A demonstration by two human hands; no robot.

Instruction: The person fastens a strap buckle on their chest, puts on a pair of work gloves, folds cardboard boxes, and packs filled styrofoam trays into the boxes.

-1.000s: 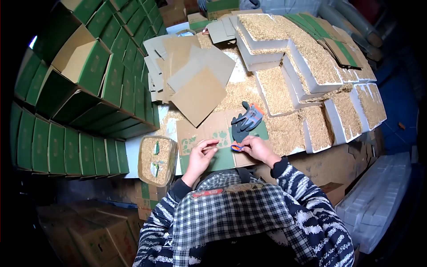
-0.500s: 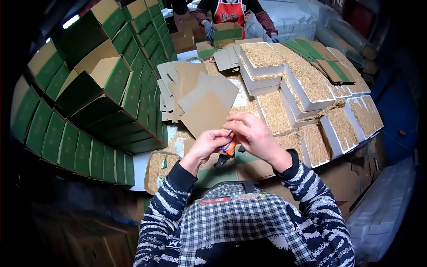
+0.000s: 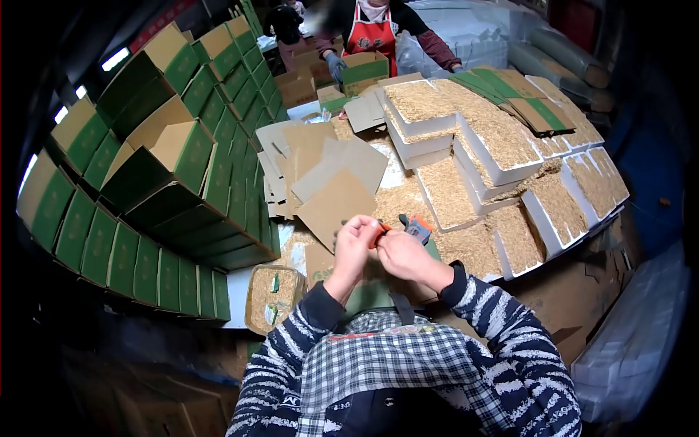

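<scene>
My left hand [image 3: 353, 251] and my right hand [image 3: 408, 256] meet over the front of the table, fingertips pinched together. Between them shows a small orange piece [image 3: 381, 231] with a dark part, mostly covered by the fingers; its kind cannot be made out. Just beyond the right hand's knuckles is a grey-and-orange thing [image 3: 418, 230]; whether it joins the orange piece is unclear. Below the hands lies a green-and-brown cardboard box [image 3: 364, 295], partly hidden by my wrists.
Stacked green cartons [image 3: 167, 269] rise on the left. Flat cardboard sheets [image 3: 338, 200] lie ahead, and white trays of straw-coloured shreds [image 3: 502, 149] are stacked right. A bin of shreds [image 3: 258, 295] stands near my left arm. Across the table, a person in a red apron [image 3: 368, 36] handles a carton.
My hands have come closer together and the right hand has turned lower. The orange piece is now more covered, and the grey-and-orange thing shows beyond the right hand. The view has shifted slightly.
</scene>
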